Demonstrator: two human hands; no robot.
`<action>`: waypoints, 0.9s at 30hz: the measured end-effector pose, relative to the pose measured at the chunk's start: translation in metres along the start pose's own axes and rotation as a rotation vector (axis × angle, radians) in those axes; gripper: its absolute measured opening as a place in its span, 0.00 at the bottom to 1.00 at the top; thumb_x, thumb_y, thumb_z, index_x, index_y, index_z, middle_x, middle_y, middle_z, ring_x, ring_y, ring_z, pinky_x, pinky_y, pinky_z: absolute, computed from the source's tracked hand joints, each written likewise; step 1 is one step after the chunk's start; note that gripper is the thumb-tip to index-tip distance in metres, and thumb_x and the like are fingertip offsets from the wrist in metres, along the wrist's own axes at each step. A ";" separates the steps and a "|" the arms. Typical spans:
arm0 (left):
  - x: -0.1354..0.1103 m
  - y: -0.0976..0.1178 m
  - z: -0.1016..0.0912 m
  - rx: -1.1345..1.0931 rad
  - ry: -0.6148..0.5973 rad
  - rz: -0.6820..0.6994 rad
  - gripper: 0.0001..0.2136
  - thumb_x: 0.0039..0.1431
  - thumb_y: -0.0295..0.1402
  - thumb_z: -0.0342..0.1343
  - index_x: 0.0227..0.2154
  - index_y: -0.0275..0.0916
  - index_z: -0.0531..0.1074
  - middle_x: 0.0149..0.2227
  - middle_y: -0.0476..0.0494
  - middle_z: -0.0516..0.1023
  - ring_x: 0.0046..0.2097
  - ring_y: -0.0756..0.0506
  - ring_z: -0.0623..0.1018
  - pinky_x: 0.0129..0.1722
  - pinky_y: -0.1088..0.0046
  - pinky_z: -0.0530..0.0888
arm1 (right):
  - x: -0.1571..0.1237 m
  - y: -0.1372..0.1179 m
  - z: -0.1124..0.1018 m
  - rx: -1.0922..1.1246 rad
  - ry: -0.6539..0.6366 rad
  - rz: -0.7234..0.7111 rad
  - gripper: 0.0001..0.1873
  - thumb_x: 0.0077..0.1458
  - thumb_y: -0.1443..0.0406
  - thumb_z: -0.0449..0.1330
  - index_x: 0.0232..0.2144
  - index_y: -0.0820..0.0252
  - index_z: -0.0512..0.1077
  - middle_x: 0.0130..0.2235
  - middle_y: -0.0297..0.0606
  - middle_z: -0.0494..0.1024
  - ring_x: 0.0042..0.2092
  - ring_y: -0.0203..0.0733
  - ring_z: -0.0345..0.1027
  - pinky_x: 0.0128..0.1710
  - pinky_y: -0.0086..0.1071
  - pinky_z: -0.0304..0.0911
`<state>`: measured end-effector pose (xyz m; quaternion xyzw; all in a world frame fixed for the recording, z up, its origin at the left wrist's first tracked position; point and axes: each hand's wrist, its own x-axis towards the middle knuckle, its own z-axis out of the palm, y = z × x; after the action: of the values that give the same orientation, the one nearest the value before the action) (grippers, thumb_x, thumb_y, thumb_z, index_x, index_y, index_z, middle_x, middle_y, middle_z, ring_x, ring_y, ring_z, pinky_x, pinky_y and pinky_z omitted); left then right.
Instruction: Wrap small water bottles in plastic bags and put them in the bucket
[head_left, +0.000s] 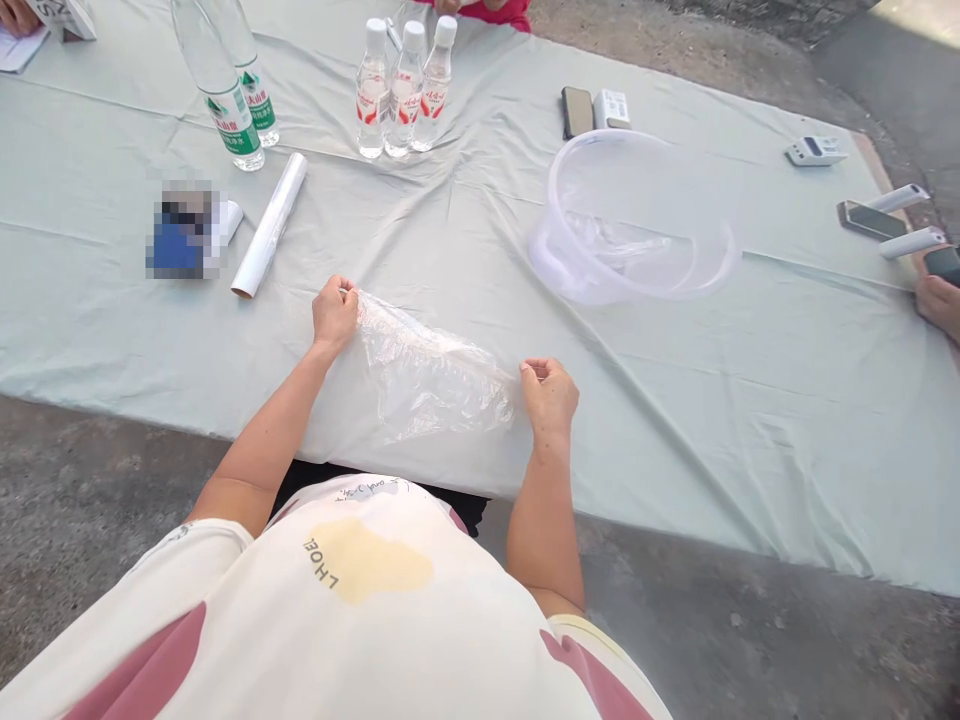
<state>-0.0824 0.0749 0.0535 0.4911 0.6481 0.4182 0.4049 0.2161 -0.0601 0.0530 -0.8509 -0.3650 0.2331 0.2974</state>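
A thin, clear plastic film cover (442, 375) with a crinkled, gathered edge is stretched between my two hands over the tablecloth. My left hand (335, 314) pinches its upper left corner. The right end is between the closed fingers of my right hand (550, 397). Its lower part hangs loose and wrinkled toward my body. To the right and farther off stands a translucent plastic basin (570, 265), with some clear crumpled plastic (619, 245) in it. Beyond my left hand lies a white roll of film (271, 225).
Two large water bottles (232, 125) and three small bottles (405, 105) stand at the back. A blurred-out item (184, 230) lies left. Phones (874, 220) and small white devices (817, 151) are at right, near another person's hand (937, 300). The pale tablecloth (750, 420) has folds.
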 end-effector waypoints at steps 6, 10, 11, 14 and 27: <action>0.005 0.006 0.009 0.418 0.004 0.229 0.07 0.60 0.27 0.55 0.40 0.41 0.72 0.34 0.46 0.74 0.36 0.44 0.73 0.38 0.68 0.68 | -0.002 -0.033 0.011 -0.113 -0.194 -0.648 0.29 0.56 0.66 0.52 0.60 0.52 0.65 0.64 0.43 0.66 0.62 0.51 0.63 0.54 0.47 0.67; -0.025 0.008 0.010 0.543 0.149 0.572 0.13 0.64 0.29 0.50 0.51 0.41 0.69 0.49 0.36 0.74 0.49 0.40 0.75 0.46 0.63 0.71 | 0.006 -0.046 0.045 -0.271 -0.418 -0.837 0.25 0.53 0.73 0.52 0.51 0.54 0.74 0.63 0.43 0.69 0.65 0.54 0.60 0.60 0.52 0.62; -0.037 0.006 0.011 0.562 0.133 0.704 0.12 0.66 0.30 0.48 0.49 0.40 0.70 0.48 0.36 0.75 0.51 0.40 0.75 0.49 0.62 0.70 | 0.008 -0.047 0.051 -0.272 -0.406 -0.832 0.22 0.54 0.73 0.52 0.47 0.55 0.76 0.60 0.44 0.72 0.64 0.55 0.61 0.59 0.53 0.61; -0.070 -0.002 0.015 0.688 -0.248 1.042 0.08 0.67 0.30 0.50 0.44 0.42 0.72 0.41 0.41 0.78 0.44 0.44 0.77 0.46 0.65 0.71 | 0.012 -0.046 0.061 -0.173 -0.341 -0.799 0.14 0.56 0.70 0.53 0.40 0.56 0.77 0.53 0.45 0.78 0.60 0.55 0.65 0.59 0.51 0.61; -0.053 -0.016 0.003 0.985 -0.753 0.729 0.50 0.42 0.52 0.72 0.67 0.40 0.59 0.72 0.24 0.50 0.72 0.26 0.50 0.67 0.42 0.50 | 0.081 -0.039 0.009 0.328 -0.561 -0.124 0.15 0.42 0.59 0.65 0.33 0.58 0.71 0.29 0.29 0.69 0.26 0.31 0.54 0.30 0.30 0.54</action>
<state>-0.0743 0.0210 0.0436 0.9128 0.3726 -0.0117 0.1670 0.2424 0.0262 0.0579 -0.6705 -0.4413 0.4954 0.3320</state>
